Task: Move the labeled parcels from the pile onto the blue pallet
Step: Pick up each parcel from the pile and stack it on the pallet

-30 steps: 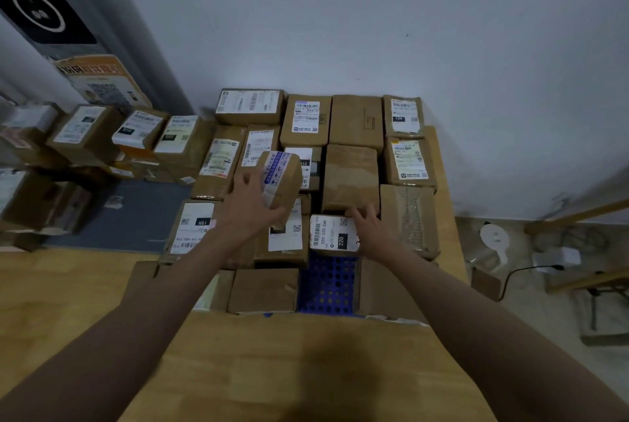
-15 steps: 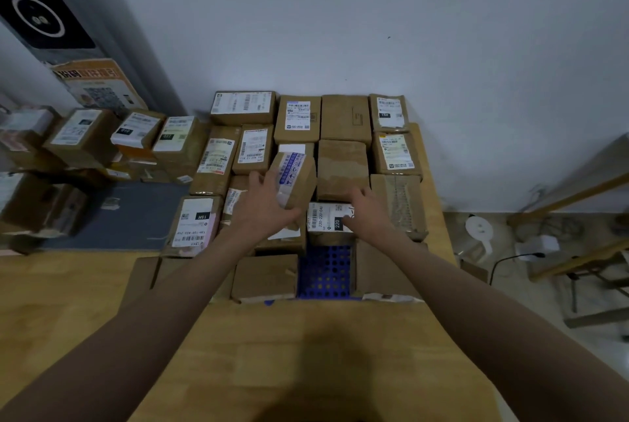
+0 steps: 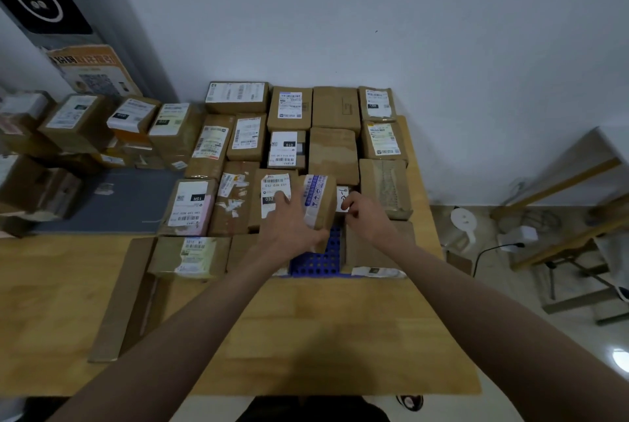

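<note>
My left hand (image 3: 289, 229) grips a small brown parcel (image 3: 320, 203) with blue-printed white tape and holds it tilted just above the open gap of the blue pallet (image 3: 316, 260). My right hand (image 3: 367, 220) is beside it on the right. Its curled fingers hold the near edge of a white-labelled parcel (image 3: 342, 198), which the held parcel half hides. Several labelled brown parcels (image 3: 289, 108) cover the rest of the pallet in rows up to the wall. The pile (image 3: 78, 122) of parcels lies at far left.
The pallet rests on a wooden table (image 3: 323, 336). A flat cardboard strip (image 3: 119, 302) lies on the table at the left. A grey mat (image 3: 119, 203) lies between the pile and the pallet. A white kettle (image 3: 463, 222), cables and wooden frames are on the floor at right.
My left hand has carried the small taped parcel right and nearer, down over the blue gap. My right hand stayed on the white-labelled parcel and curled its fingers.
</note>
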`<action>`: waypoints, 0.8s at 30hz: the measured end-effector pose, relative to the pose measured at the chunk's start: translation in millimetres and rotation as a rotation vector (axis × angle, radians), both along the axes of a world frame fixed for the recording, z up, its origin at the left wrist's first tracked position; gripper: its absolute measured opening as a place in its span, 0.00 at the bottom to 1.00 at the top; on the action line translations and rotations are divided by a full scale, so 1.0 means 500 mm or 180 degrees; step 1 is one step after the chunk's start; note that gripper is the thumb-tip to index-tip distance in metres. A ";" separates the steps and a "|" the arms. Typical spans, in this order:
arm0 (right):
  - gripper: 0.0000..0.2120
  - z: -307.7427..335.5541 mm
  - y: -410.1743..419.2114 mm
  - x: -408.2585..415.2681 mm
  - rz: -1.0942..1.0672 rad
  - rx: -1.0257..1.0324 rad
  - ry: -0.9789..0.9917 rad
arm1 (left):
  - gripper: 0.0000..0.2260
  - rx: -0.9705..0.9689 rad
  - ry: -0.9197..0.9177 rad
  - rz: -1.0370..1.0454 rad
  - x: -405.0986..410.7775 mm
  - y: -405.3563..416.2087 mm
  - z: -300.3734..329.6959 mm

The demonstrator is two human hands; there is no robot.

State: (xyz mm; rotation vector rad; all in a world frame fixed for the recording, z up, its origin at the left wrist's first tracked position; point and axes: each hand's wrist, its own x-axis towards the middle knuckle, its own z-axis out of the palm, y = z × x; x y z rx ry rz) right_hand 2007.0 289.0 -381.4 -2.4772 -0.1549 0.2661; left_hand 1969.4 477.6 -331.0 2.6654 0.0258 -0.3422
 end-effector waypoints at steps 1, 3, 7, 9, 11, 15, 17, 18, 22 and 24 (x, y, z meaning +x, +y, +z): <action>0.08 -0.004 -0.005 -0.005 -0.0017 -0.0013 0.0013 | 0.44 0.0032 0.0005 -0.0012 -0.007 -0.006 -0.007; 0.07 -0.013 -0.016 -0.016 -0.0057 -0.0004 0.0019 | 0.45 0.0077 0.0024 -0.0058 -0.019 -0.019 -0.025; 0.06 -0.035 -0.037 -0.034 -0.0139 -0.0039 0.0131 | 0.47 0.0175 0.0251 -0.0100 -0.040 -0.047 -0.066; 0.07 -0.045 -0.043 -0.039 -0.0170 -0.0129 0.0195 | 0.48 0.0248 0.0286 -0.0101 -0.046 -0.062 -0.086; 0.08 -0.057 -0.047 -0.044 -0.0144 -0.0254 0.0266 | 0.48 0.0287 0.0326 -0.0074 -0.050 -0.077 -0.105; 0.12 -0.078 -0.055 -0.050 -0.0010 -0.0589 0.0579 | 0.48 0.0356 0.0550 -0.0045 -0.048 -0.100 -0.145; 0.12 -0.087 -0.061 -0.053 0.0106 -0.0754 0.0541 | 0.48 0.0393 0.0582 0.0004 -0.044 -0.109 -0.160; 0.12 -0.093 -0.064 -0.055 0.0131 -0.0783 0.0513 | 0.49 0.0398 0.0593 0.0032 -0.042 -0.113 -0.167; 0.10 -0.110 -0.076 -0.062 0.0154 -0.0725 0.0461 | 0.46 0.0313 0.0565 0.0169 -0.036 -0.129 -0.186; 0.09 -0.113 -0.078 -0.060 0.0171 -0.0714 0.0397 | 0.46 0.0295 0.0569 0.0224 -0.033 -0.133 -0.194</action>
